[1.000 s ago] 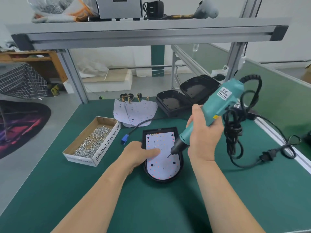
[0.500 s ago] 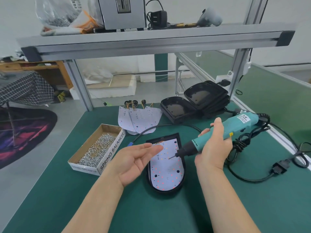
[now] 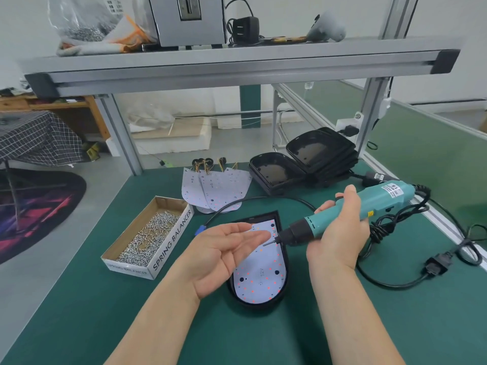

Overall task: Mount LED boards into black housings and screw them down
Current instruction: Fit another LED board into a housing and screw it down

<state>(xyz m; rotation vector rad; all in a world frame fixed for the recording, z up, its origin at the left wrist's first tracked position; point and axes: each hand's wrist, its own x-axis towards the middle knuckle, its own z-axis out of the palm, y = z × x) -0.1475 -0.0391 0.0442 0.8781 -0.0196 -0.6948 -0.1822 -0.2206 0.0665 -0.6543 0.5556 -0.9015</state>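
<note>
Centrally, one LED board sits inside one black housing; the left hand hovers palm-up and flat, the right hand grips one electric screwdriver; perhaps three spare boards lie behind.

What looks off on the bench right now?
Mainly the black cord: it bunches in a tangle beside the screwdriver, and its plug lies loose on the green mat, in no socket. Otherwise tidy: the board sits flat in its housing, and I see no screws outside their box.
</note>
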